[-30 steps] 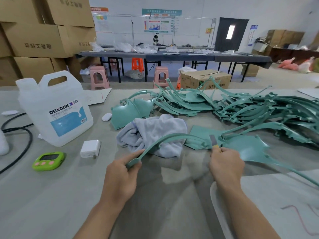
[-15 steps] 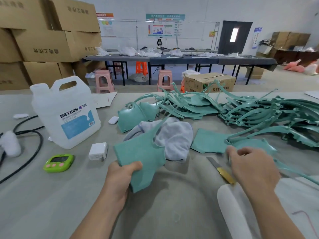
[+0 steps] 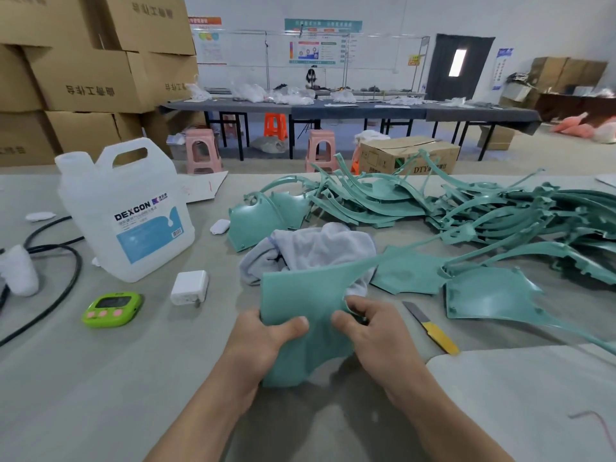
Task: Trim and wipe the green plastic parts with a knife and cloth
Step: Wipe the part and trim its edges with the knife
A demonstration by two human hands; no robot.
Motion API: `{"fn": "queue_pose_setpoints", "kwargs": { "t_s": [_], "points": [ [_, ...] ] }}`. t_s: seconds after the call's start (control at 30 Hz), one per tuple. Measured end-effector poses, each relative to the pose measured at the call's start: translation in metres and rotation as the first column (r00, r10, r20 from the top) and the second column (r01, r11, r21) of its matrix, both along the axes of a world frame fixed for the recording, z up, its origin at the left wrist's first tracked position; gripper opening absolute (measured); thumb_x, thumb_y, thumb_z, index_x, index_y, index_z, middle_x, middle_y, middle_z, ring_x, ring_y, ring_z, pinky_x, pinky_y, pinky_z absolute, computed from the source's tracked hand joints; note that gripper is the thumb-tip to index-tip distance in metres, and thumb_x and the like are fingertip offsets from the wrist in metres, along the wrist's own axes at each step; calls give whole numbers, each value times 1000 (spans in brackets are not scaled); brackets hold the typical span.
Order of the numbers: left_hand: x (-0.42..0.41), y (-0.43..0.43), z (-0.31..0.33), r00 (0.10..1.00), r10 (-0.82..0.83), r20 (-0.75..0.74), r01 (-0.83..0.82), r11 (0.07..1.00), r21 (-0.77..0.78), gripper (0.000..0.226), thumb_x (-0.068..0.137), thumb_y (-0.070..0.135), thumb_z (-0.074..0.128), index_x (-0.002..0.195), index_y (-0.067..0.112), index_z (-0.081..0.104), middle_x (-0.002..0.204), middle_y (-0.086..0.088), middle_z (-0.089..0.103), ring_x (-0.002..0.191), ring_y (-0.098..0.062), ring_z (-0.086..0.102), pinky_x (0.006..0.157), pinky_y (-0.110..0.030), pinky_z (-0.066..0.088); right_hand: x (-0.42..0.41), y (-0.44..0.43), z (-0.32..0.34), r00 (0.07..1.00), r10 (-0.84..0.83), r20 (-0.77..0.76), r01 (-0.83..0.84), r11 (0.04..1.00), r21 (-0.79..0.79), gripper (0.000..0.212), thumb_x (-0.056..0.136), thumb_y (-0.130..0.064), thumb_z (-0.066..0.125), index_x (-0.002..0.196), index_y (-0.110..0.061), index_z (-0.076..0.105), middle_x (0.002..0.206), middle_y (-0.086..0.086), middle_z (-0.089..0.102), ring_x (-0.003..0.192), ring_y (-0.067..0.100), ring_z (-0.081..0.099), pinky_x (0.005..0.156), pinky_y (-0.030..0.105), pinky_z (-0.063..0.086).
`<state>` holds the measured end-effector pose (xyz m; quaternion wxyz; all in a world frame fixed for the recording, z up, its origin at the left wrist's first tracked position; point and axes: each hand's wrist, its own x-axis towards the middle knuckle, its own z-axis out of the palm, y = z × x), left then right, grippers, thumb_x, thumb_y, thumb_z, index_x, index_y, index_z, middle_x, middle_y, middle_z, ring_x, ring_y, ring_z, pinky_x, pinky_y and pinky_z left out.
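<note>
The person is holding a green plastic part just over the tabletop, near the middle of its near edge. The left hand is gripping its left side, thumb on top. The right hand is pinching its right edge with curled fingers. A grey cloth is lying just behind, and a knife is lying flat beside the right hand.

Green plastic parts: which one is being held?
The flat panel in front of the grey cloth, gripped by left hand and right hand; the others lie on the table.
</note>
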<state>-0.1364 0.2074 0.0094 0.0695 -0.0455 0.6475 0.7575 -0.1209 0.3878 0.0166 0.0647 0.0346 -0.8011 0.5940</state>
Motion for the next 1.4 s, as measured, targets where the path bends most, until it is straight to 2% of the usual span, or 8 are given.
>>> {"fn": "queue_pose_setpoints", "kwargs": {
  "t_s": [0.2,0.3,0.47,0.7,0.8,0.93,1.1,1.4],
  "points": [
    [-9,-2,-7,948,249,-200,-292,929,-226,39,75,22,89,110,31,73,93,10,78,85,-11,75,75,-34,61,-2,1,-2,995,-4,96,11,998,-65,22,98,-12,65,91,-26,81,89,-2,80,87,20,77,80,41,61],
    [-13,-4,-9,957,237,-166,-273,928,-252,13,78,19,87,83,29,80,80,5,78,78,-17,75,80,-42,61,1,0,-3,994,-10,107,19,996,-82,19,95,-17,72,87,-31,82,87,-4,80,84,16,77,76,35,61],
    [-14,-3,-10,908,224,-353,-359,850,-384,44,89,47,66,75,6,69,56,0,55,54,-12,42,54,-43,43,7,-4,-1,989,46,137,-20,982,-187,31,96,-16,71,81,-42,81,86,-17,78,81,4,76,67,15,55],
    [-8,-7,3,910,187,-371,-364,789,-495,16,72,47,86,74,35,76,69,19,72,69,-4,68,65,-29,55,7,-13,3,958,112,264,-18,941,-337,26,99,-13,64,91,-30,82,97,2,80,92,20,78,83,34,62],
    [-4,1,4,875,181,-449,-436,699,-567,41,65,51,88,101,42,73,80,27,67,80,1,64,69,-9,43,6,-21,-1,964,-5,266,89,948,-305,28,100,-16,61,87,-31,81,92,-1,80,88,17,77,86,40,61],
    [-5,9,2,917,131,-376,-340,750,-567,94,66,47,90,145,43,40,107,24,59,93,-3,58,77,-15,43,2,-24,-3,951,-126,282,239,879,-412,28,98,-13,63,84,-31,81,89,3,80,89,24,76,79,40,61],
    [-2,12,-3,925,95,-367,-306,758,-575,15,93,44,66,100,31,60,84,21,63,79,17,56,61,-1,38,1,-16,0,934,-25,355,205,854,-478,13,92,-25,74,94,-13,80,97,4,80,93,22,77,93,46,58],
    [-19,8,-6,914,187,-360,-368,757,-540,38,105,34,45,74,16,57,68,8,62,70,-6,57,60,-18,40,-2,-9,2,930,169,326,5,881,-472,34,88,14,59,111,-8,72,107,10,79,99,28,76,90,44,61]
  ]
}}
